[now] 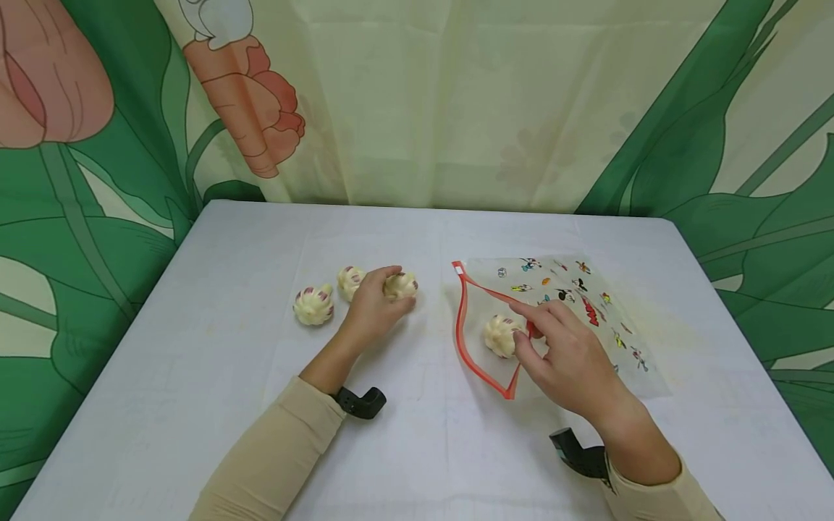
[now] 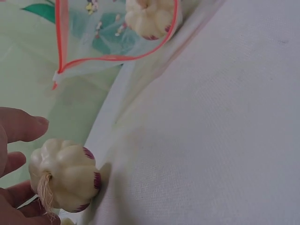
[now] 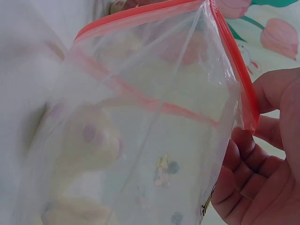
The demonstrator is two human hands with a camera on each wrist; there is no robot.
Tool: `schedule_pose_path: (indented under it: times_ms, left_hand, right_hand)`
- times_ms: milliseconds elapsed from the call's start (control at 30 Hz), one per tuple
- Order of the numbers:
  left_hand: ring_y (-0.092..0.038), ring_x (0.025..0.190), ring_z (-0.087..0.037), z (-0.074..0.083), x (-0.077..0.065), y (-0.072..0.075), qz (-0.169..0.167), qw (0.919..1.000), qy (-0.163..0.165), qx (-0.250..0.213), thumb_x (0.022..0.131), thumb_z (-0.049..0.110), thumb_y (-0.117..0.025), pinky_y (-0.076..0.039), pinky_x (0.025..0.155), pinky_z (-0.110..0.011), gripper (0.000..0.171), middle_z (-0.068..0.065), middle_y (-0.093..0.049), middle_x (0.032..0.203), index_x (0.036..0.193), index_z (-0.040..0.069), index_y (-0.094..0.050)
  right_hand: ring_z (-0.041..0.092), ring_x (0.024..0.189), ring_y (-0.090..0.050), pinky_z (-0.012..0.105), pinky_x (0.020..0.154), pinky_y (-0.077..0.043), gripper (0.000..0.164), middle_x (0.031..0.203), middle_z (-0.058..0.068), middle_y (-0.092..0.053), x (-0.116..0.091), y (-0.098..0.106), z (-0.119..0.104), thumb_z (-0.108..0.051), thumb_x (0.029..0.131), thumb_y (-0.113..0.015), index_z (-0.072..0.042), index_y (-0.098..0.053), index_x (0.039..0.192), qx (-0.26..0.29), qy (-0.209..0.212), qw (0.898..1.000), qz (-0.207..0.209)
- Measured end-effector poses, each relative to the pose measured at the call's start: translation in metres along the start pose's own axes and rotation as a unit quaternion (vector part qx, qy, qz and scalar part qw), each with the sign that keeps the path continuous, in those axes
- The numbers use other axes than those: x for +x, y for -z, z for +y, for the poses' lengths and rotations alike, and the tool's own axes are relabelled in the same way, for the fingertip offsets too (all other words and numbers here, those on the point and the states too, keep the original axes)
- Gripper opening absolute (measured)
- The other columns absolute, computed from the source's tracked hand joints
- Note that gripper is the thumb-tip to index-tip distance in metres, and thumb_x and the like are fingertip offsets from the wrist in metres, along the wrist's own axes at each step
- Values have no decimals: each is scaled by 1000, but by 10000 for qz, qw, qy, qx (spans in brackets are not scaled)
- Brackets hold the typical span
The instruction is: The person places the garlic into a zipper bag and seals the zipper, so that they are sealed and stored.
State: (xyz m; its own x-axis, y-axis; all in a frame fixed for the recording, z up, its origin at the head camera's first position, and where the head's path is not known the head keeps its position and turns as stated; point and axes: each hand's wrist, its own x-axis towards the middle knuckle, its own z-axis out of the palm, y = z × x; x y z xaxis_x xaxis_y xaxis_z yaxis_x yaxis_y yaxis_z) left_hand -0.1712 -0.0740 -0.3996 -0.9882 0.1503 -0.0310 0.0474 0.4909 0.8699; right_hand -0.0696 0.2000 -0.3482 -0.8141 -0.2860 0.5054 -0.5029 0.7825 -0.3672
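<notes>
My left hand [image 1: 376,307] is spread around a garlic bulb [image 1: 402,286] on the table. In the left wrist view the thumb stands apart from this bulb [image 2: 65,176], which has purple marks and a tuft of pale roots; finger contact is unclear. With thumb and fingers my right hand [image 1: 573,358] pinches the red zip edge of a clear zip bag [image 1: 625,362] printed with small cartoon figures. The bag's mouth gapes toward the left. Another garlic bulb [image 1: 500,335] lies within the bag, blurred through the plastic in the right wrist view.
Two more garlic bulbs, one at the left [image 1: 313,305] and one farther back [image 1: 350,281], sit beside my left hand on the white-covered table [image 1: 404,449]. A curtain [image 1: 443,108] with plant and flower prints hangs behind the table's far edge.
</notes>
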Motion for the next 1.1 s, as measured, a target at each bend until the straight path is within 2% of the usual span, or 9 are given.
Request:
schedule_pose_path:
  times_ms: [200,433,533,800,1100]
  left_hand:
    - [-39,138,-31,-3,-1,-5,54,9998,-139,136,87,14,-74,-30,114,-44,60,-19,-48,144,141,-2,-52]
    - [-43,135,-33,-5,2,-11,129,9991,-395,95,85,9,-74,-32,113,-43,58,-22,-52,139,136,-7,-55]
    - [-45,133,-33,-6,2,-13,205,9986,-474,109,83,6,-74,-33,113,-43,57,-22,-54,138,136,-6,-56]
    - [-44,134,-29,-9,-5,-13,186,9990,-240,333,90,2,-69,-35,112,-44,49,-16,-53,139,137,6,-57]
    - [-51,121,-28,-11,-10,-9,98,9990,-283,347,90,5,-69,-43,102,-43,44,-14,-54,137,134,6,-60]
  right_hand:
    - [8,78,-45,20,55,-40,40,85,1,-52,0,0,0,-4,84,-70,-2,-69,123,7,20,10000,-6]
    - [10,78,-46,24,54,-43,40,86,0,-52,-1,1,-1,-6,84,-71,-2,-69,124,-29,-40,10000,-71]
    - [9,78,-45,24,54,-43,40,87,-1,-52,-1,1,-1,-6,84,-71,-2,-69,124,-38,-32,10000,-68]
    - [9,78,-45,24,54,-43,40,86,-1,-52,0,0,0,-5,84,-71,-2,-69,124,10,-29,10000,-58]
    - [9,77,-45,24,54,-42,40,85,2,-53,0,0,0,-4,84,-70,-2,-69,124,18,8,10000,-26]
